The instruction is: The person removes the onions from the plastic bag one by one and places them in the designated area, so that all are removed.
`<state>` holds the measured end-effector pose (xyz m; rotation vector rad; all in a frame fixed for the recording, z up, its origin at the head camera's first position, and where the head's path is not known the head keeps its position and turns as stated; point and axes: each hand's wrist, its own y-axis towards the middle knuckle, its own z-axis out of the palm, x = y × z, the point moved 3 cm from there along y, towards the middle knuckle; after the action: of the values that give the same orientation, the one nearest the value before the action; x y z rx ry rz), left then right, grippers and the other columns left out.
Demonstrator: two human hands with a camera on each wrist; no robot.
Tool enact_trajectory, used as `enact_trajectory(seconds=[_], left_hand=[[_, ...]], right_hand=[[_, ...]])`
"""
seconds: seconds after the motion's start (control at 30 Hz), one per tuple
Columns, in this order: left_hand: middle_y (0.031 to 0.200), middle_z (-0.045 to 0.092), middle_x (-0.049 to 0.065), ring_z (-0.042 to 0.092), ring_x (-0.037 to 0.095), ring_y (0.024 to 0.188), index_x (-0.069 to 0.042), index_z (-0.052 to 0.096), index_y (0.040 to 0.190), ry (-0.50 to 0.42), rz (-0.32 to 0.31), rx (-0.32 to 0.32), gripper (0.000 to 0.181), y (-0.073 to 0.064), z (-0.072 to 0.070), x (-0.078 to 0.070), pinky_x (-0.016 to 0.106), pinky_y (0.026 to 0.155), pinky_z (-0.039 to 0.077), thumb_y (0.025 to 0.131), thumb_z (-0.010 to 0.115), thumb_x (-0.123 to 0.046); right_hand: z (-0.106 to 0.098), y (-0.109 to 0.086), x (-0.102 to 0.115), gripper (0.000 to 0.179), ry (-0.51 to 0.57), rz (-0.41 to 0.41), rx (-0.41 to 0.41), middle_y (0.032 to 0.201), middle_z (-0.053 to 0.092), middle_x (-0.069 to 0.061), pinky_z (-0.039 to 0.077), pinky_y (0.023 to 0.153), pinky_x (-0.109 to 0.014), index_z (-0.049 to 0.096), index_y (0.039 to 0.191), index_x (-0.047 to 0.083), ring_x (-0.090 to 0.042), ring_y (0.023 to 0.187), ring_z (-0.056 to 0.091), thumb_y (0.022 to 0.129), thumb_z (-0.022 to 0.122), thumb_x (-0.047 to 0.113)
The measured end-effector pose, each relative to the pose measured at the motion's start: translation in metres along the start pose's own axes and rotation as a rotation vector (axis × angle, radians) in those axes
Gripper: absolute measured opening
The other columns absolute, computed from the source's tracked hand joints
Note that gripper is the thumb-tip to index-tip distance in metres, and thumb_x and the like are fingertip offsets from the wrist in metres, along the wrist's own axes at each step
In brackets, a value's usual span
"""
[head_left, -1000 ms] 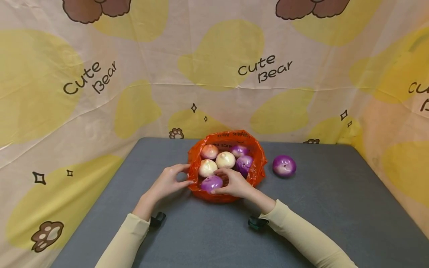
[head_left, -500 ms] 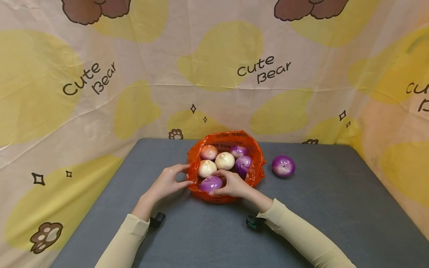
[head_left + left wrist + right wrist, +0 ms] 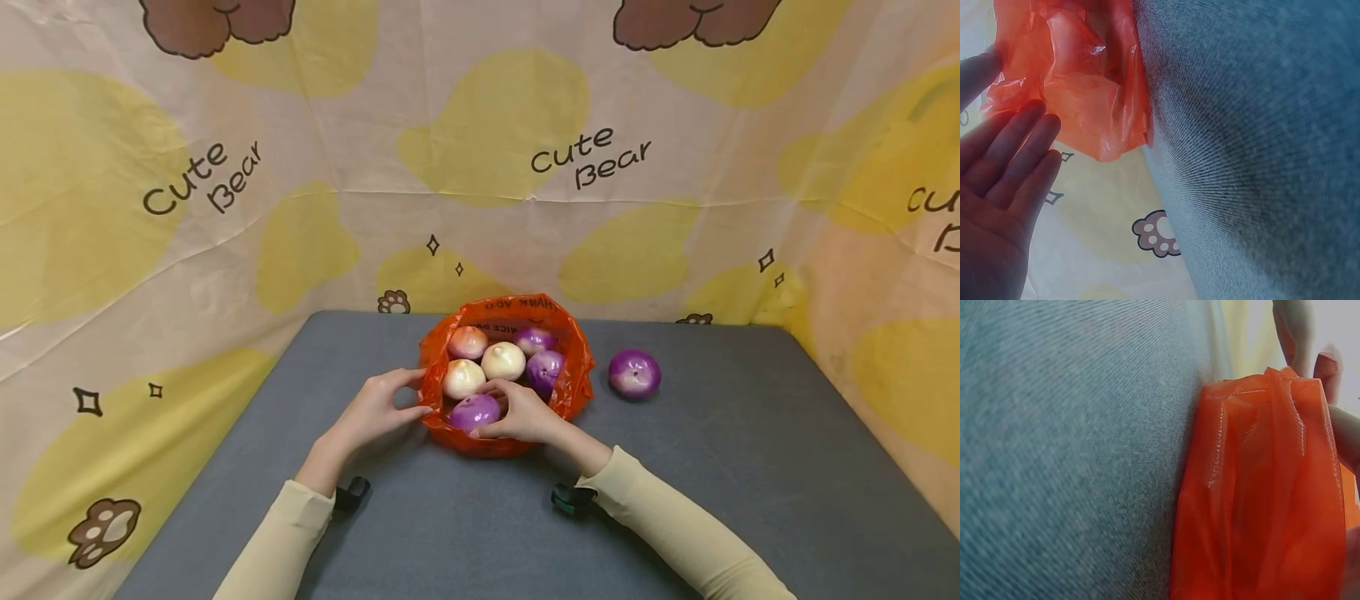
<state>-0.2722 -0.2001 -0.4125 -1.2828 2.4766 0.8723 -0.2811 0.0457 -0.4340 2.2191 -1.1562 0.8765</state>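
An orange-red plastic bag [image 3: 581,375] stands with its mouth spread wide, holding several onions. Inside are a purple onion [image 3: 474,412] at the front left, two white onions [image 3: 503,362], a pinkish onion [image 3: 468,342] and two purple ones at the right. My right hand [image 3: 525,414] reaches over the bag's front rim, thumb and fingers around the front purple onion. At the bag's left side my left hand [image 3: 377,406] touches the plastic; the left wrist view shows its fingers [image 3: 1016,150] nearly straight against it. In the right wrist view the bag hides most of my right hand.
Another purple onion [image 3: 634,373] lies on the grey tabletop [image 3: 720,467], to the right of the bag. A printed cloth [image 3: 480,167] hangs behind the table and along both sides. Dark wrist straps [image 3: 573,498] sit below both wrists.
Both hands keep their places at the bag. The front purple onion has shifted very slightly under my right hand; the remaining small shift looks like head motion.
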Motion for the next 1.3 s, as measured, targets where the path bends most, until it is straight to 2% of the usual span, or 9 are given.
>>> enact_trajectory(seconds=[0.33, 0.47, 0.8, 1.0, 1.3], left_hand=[[0.105, 0.069, 0.005, 0.066, 0.021, 0.093, -0.007, 0.061, 0.124, 0.006, 0.006, 0.001, 0.055, 0.002, 0.0, -0.002, 0.042, 0.088, 0.053, 0.076, 0.08, -0.027], [0.103, 0.069, 0.006, 0.066, 0.025, 0.093, -0.006, 0.062, 0.123, -0.001, 0.006, -0.008, 0.054, 0.002, -0.001, -0.003, 0.043, 0.087, 0.053, 0.075, 0.081, -0.025], [0.105, 0.069, 0.006, 0.066, 0.025, 0.094, -0.007, 0.062, 0.123, -0.006, -0.017, 0.001, 0.054, 0.0, 0.0, -0.002, 0.044, 0.089, 0.052, 0.076, 0.08, -0.026], [0.106, 0.069, 0.006, 0.066, 0.024, 0.095, -0.007, 0.061, 0.125, -0.003, -0.011, -0.001, 0.055, -0.001, 0.0, -0.002, 0.044, 0.088, 0.052, 0.077, 0.08, -0.026], [0.109, 0.068, 0.006, 0.066, 0.023, 0.095, -0.008, 0.061, 0.125, -0.011, -0.007, 0.004, 0.055, 0.0, 0.0, -0.002, 0.043, 0.087, 0.053, 0.077, 0.08, -0.026]], right_hand=[[-0.015, -0.005, 0.002, 0.071, 0.019, 0.032, -0.05, 0.119, 0.061, -0.004, 0.052, 0.089, -0.037, 0.055, 0.124, 0.011, -0.018, 0.104, 0.06, 0.067, 0.084, 0.042], [-0.025, -0.008, 0.005, 0.072, 0.073, 0.043, -0.061, 0.118, 0.061, -0.007, 0.054, 0.085, -0.035, 0.053, 0.127, 0.01, -0.02, 0.101, 0.062, 0.068, 0.085, 0.038], [-0.044, -0.017, 0.008, 0.07, 0.189, 0.058, -0.1, 0.122, 0.059, -0.007, 0.055, 0.086, -0.034, 0.053, 0.127, 0.01, -0.024, 0.104, 0.062, 0.068, 0.085, 0.033], [-0.055, -0.024, 0.008, 0.07, 0.203, 0.077, -0.127, 0.127, 0.056, -0.008, 0.054, 0.088, -0.036, 0.053, 0.127, 0.012, -0.026, 0.109, 0.061, 0.068, 0.086, 0.031], [-0.072, -0.036, 0.006, 0.071, 0.202, 0.087, -0.16, 0.122, 0.059, -0.009, 0.054, 0.09, -0.038, 0.053, 0.127, 0.013, -0.027, 0.107, 0.06, 0.067, 0.086, 0.033]])
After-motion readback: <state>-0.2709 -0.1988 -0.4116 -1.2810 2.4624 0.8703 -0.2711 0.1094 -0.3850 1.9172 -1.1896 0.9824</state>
